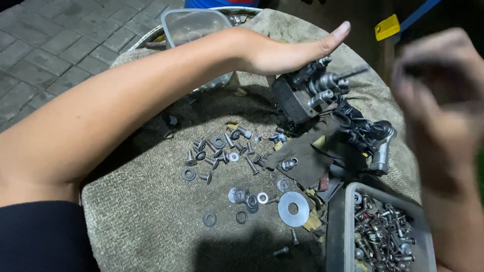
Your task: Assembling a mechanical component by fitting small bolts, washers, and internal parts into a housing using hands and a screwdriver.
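Observation:
My left hand [287, 49] reaches across a burlap-covered surface [151, 216], palm down, its underside resting on a greasy metal mechanical assembly [312, 93] with several protruding shafts. The fingers are straight and held together. My right hand [436, 95] is raised at the right, blurred by motion, with fingers curled around what looks like a thin dark rod; its grip is unclear. Below the assembly lie scattered bolts, nuts and washers [227, 151] and one large flat washer [293, 208].
A grey plastic tray [339, 236] filled with several screws and washers sits at the lower right. A clear plastic container [194, 25] stands at the back, beside a round metal basin rim. A dark rag [302, 156] lies under the assembly. Paved ground lies to the left.

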